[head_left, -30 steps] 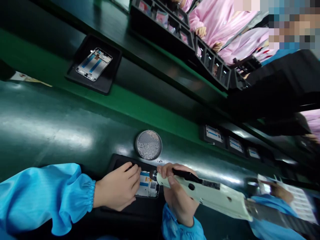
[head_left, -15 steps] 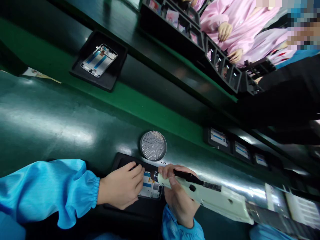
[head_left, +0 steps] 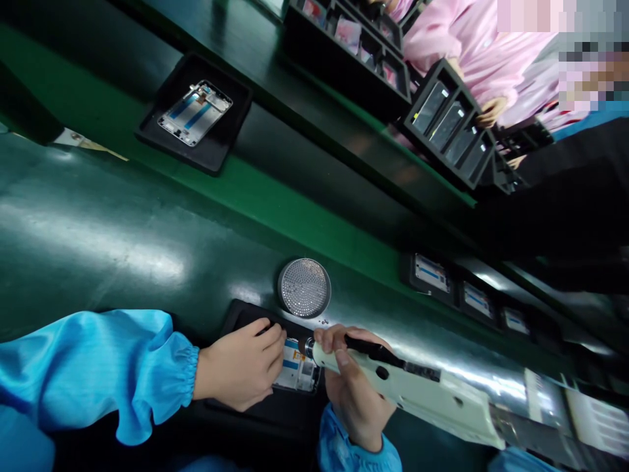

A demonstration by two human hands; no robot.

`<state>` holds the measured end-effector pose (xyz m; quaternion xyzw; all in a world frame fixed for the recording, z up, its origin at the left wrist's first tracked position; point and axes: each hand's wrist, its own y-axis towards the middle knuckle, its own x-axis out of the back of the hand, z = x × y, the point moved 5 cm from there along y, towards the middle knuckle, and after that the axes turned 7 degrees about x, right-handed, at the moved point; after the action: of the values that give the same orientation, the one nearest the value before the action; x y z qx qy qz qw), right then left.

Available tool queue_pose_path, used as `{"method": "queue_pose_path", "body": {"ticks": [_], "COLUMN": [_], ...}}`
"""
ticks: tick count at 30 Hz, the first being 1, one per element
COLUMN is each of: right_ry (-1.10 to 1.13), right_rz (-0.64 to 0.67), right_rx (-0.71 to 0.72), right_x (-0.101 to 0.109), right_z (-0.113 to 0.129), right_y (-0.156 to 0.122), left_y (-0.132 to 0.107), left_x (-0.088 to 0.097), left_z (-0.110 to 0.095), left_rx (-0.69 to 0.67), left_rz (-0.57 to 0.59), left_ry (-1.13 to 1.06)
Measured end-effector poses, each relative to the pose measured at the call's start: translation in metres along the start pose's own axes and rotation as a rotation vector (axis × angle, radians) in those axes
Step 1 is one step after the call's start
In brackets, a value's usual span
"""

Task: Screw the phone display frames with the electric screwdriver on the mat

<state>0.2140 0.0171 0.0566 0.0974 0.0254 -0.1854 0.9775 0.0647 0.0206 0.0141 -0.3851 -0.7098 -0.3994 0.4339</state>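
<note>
Phone frame [head_left: 297, 370] half hidden under left hand [head_left: 240, 367]; right hand [head_left: 354, 400] grips electric screwdriver [head_left: 403, 387].

A glossy dark-green workbench [head_left: 73, 196] is seen at a steep tilt, and pale streaks of overhead light are reflected across its surface. Its far side is bounded by a bright green strip [head_left: 275, 196], beyond which a dark upper shelf [head_left: 314, 124] is carried. Black compartmented racks [head_left: 445, 124] are set along the far edge of that shelf. Beyond them, pink smocks [head_left: 472, 59] are worn by co-workers, who are seen only in part, and the top right corner is pixelated.
</note>
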Motion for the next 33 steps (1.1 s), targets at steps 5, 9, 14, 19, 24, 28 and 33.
{"method": "queue_pose_path", "body": {"ticks": [5,9,14,19,24,28,33], "right_ry": [0.003,0.0,0.006,-0.006,-0.014,-0.052,-0.072], "right_rz": [0.011,0.017,0.026,0.023,0.026,0.023,0.057], "right_rx": [0.008,0.01,0.026,0.025,0.032,0.048,0.065], "right_x": [0.0,0.001,0.0,0.0,0.001,0.002,0.002], "right_z": [-0.002,-0.002,-0.001,-0.001,0.0,-0.001,-0.001], "right_y": [0.0,-0.001,-0.002,-0.004,-0.004,-0.006,-0.01], "left_y": [0.0,0.0,0.0,0.0,0.0,0.001,0.001], "left_x": [0.001,0.001,0.003,0.001,0.0,0.0,0.001], "left_z": [0.0,0.0,0.0,0.0,0.0,0.001,0.0], "left_rx": [0.001,0.0,0.007,0.005,-0.003,0.002,0.005], "left_rz": [-0.01,-0.023,-0.037,-0.02,-0.019,-0.02,-0.031], "left_ry": [-0.006,0.0,0.002,0.011,0.017,0.014,0.015]}}
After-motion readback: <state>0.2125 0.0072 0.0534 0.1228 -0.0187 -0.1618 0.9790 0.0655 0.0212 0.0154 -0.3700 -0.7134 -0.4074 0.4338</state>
